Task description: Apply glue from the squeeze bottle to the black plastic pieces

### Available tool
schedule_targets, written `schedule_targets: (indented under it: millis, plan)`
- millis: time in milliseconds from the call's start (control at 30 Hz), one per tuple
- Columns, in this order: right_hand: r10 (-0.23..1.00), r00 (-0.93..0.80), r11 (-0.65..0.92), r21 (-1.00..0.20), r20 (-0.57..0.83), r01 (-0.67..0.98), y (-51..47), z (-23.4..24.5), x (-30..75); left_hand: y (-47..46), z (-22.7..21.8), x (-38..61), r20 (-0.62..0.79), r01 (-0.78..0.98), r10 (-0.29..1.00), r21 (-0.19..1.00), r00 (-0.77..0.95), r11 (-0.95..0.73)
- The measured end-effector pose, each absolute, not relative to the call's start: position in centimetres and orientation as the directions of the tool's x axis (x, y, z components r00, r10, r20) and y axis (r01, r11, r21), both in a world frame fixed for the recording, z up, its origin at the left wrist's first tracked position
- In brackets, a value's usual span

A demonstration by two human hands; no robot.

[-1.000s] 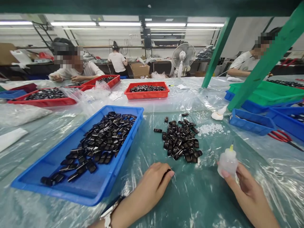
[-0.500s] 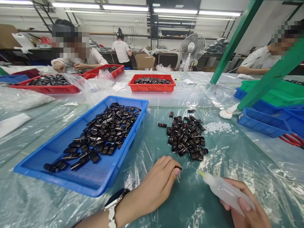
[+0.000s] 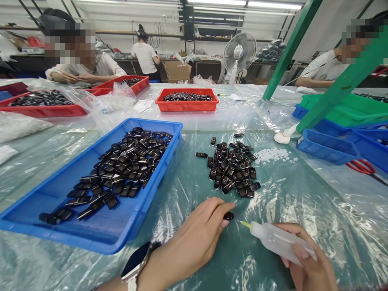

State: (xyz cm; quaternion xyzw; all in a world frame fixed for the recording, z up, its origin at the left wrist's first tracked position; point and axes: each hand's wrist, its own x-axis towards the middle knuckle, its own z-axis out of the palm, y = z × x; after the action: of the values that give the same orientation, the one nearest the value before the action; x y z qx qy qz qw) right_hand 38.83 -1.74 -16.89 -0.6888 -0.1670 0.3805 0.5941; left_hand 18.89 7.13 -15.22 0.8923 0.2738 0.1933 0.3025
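Between the fingertips of my left hand [image 3: 201,232] is a small glossy black part [image 3: 228,216], its far end showing. My right hand [image 3: 312,258] is wrapped round a translucent squeeze bottle [image 3: 277,239]. The bottle lies tilted, and its thin yellow-green nozzle [image 3: 246,224] points left at the black part, a small gap short of it. Just beyond both hands a pile of similar black parts [image 3: 232,167] rests on the green mat. Small white pieces [image 3: 273,155] are scattered to the right of that pile.
A blue tray [image 3: 127,238] of black parts stands at left. Red trays [image 3: 186,106] sit farther back. Green posts [image 3: 336,87], blue bins [image 3: 327,147] and red-handled scissors [image 3: 362,166] are at right. Plastic sheeting covers the table; co-workers sit across it.
My right hand has brought the bottle left, its nozzle now close to the black part. More of that part shows at my left fingertips. The camera view has shifted slightly.
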Motion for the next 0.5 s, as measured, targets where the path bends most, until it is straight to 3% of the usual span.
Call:
schedule_targets:
  millis: [267,500]
  plan:
    - [0.673,0.635,-0.282,-0.925,-0.381,-0.255,-1.97,-16.71,38.83,7.14,-15.36,18.88,0.176,0.383,0.590,0.610,0.788,-0.694]
    - [0.704,0.633,-0.275,-0.945,-0.323,-0.177,-2.00,-16.41,38.58,7.09,-15.48,19.02,0.254,0.369,0.555,0.525,0.792,-0.767]
